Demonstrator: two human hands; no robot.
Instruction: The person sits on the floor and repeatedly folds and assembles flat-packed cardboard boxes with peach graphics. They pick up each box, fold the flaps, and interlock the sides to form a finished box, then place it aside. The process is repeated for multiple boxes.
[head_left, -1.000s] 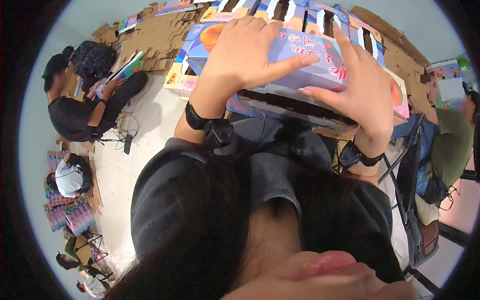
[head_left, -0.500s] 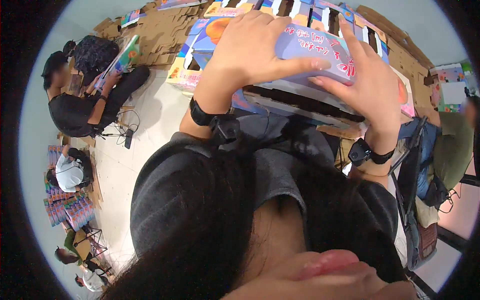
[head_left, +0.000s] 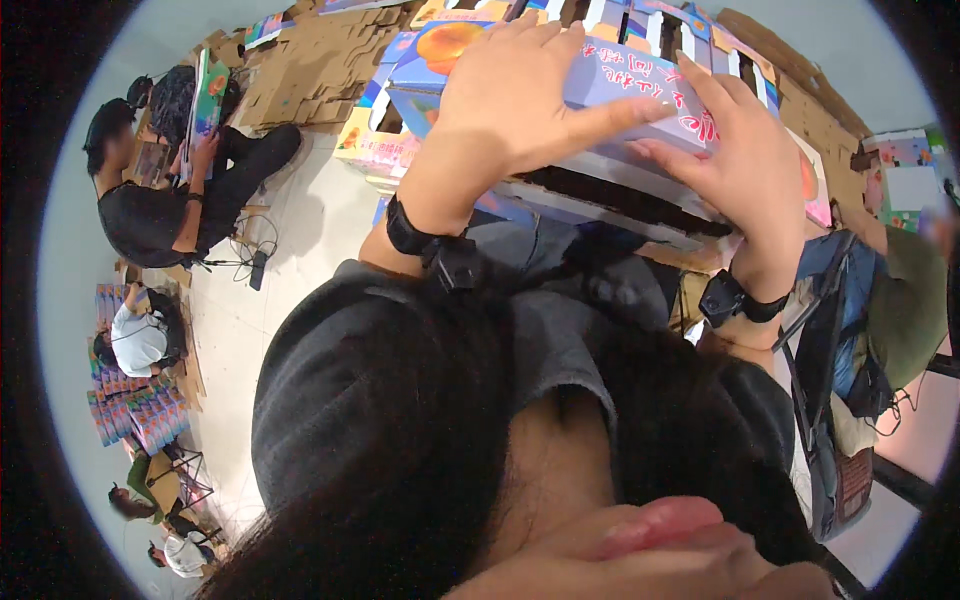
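The printed box is smooth, faintly glossy card, the cardboard sheets matt, the shirt matt cloth.

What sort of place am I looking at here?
Probably a workroom for cardboard packaging: printed boxes stand close together, brown cardboard lies spread beyond them, and a seated co-worker holds colourful printed card.

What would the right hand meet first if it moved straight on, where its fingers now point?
The right hand would probably meet the slotted boxes beyond the purple box; depth is unclear.
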